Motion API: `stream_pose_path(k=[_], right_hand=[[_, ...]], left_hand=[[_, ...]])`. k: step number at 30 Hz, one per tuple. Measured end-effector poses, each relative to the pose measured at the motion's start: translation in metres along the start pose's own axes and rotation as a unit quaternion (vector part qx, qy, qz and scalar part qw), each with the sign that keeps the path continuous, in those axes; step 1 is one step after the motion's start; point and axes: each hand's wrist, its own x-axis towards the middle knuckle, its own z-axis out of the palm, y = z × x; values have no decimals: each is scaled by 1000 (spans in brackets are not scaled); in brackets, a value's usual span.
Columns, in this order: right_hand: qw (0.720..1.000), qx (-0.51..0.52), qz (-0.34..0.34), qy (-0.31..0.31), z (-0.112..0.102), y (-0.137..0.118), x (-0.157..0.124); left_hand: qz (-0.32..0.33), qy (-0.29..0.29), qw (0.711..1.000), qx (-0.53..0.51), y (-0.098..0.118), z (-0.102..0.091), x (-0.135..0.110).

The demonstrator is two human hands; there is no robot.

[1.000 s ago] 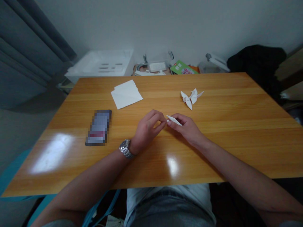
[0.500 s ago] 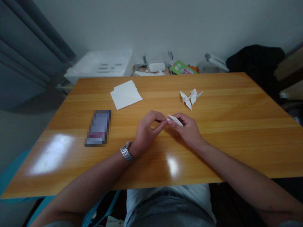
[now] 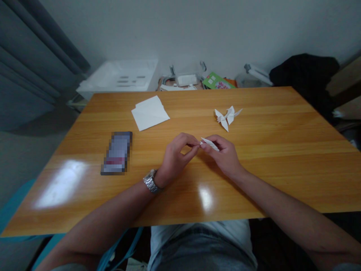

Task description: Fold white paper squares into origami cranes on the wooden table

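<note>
My left hand (image 3: 177, 156) and my right hand (image 3: 222, 155) meet above the middle of the wooden table (image 3: 267, 158). Both pinch a narrow folded strip of white paper (image 3: 210, 144) between thumbs and fingers. The strip's left end sits against my left fingertips, and my right fingers cover part of it. Beyond my right hand lies a finished white origami crane (image 3: 227, 118). A folded sheet of white paper (image 3: 149, 113) lies further back on the left. A steel wristwatch (image 3: 150, 181) circles my left wrist.
A pixelated phone (image 3: 117, 153) lies left of my hands. Past the table's far edge stand a white plastic tray (image 3: 118, 77), a green booklet (image 3: 217, 81) and a dark cloth pile (image 3: 303, 71). A grey curtain (image 3: 34, 56) hangs at left.
The paper strip has shifted slightly right between my fingertips, and my left hand has moved a little with it. The crane, sheet and phone stay put on the table.
</note>
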Motion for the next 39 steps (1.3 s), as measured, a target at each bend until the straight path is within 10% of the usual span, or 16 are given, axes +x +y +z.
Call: stream_pose_path(k=[16, 39], right_hand=[[1000, 7, -6, -13, -3, 1, 2], [997, 43, 34, -54, -3, 4, 5]], left_hand=[[-142, -24, 980, -134, -4, 3, -4], [-162, -27, 973, -165, -6, 6, -5]])
